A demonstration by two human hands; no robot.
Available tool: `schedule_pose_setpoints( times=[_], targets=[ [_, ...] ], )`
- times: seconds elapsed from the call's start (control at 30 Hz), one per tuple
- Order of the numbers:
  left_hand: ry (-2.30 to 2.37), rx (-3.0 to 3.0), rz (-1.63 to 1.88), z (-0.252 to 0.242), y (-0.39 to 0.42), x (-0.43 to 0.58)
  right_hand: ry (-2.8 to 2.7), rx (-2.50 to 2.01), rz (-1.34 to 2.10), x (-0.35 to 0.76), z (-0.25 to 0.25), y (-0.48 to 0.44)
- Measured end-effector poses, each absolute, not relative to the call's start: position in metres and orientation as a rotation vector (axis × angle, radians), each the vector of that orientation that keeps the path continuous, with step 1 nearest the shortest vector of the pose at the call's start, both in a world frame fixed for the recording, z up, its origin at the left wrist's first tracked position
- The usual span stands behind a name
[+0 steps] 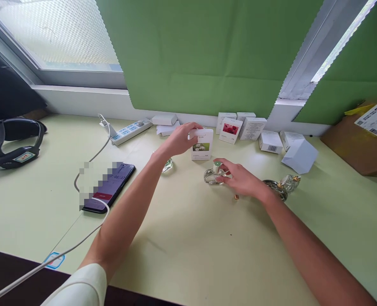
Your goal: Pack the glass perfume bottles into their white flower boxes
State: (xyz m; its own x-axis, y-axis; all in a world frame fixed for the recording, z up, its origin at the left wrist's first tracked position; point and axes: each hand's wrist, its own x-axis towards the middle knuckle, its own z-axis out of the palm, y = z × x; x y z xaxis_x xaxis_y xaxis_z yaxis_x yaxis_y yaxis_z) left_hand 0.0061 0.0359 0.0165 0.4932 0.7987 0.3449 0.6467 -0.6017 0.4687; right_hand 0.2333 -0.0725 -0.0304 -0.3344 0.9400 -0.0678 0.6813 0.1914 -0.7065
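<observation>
My left hand (182, 139) grips the upper left side of a white perfume box (201, 152) with a picture of white flowers, which stands upright on the table. To its right, my right hand (238, 175) has thumb and fingers closed around a clear glass perfume bottle (210, 177) with a green cap, resting on the tabletop. Partly behind my left forearm lies another glass bottle (167, 165). More glass bottles, one dark and round and one clear (290, 183), sit beyond my right wrist. A tiny copper-coloured piece (236, 196) lies below my right hand.
Several white boxes (252, 129) stand along the window side, one with a red picture, beside an opened white carton (300, 156). A power strip (131, 132), a phone (110, 191), a white cable (80, 244) and a black headset (14, 144) occupy the left. A brown cardboard box (361, 146) sits right.
</observation>
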Motion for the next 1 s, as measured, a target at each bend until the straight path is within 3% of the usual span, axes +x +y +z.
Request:
schedule_pose_setpoints(
  times=[0.5, 0.77, 1.0],
  targets=[
    [1.152, 2.514, 0.840, 0.020, 0.039, 0.002, -1.586, -1.249, 1.634, 0.256, 0.003, -0.081],
    [0.931, 2.563, 0.793, 0.029, 0.033, -0.002, -1.631, -1.299, 1.531, 0.265, 0.015, -0.084],
    [0.803, 2.582, 0.677, 0.042, 0.017, -0.001, -1.729, -1.221, 1.173, 0.278, 0.027, -0.083]
  ],
)
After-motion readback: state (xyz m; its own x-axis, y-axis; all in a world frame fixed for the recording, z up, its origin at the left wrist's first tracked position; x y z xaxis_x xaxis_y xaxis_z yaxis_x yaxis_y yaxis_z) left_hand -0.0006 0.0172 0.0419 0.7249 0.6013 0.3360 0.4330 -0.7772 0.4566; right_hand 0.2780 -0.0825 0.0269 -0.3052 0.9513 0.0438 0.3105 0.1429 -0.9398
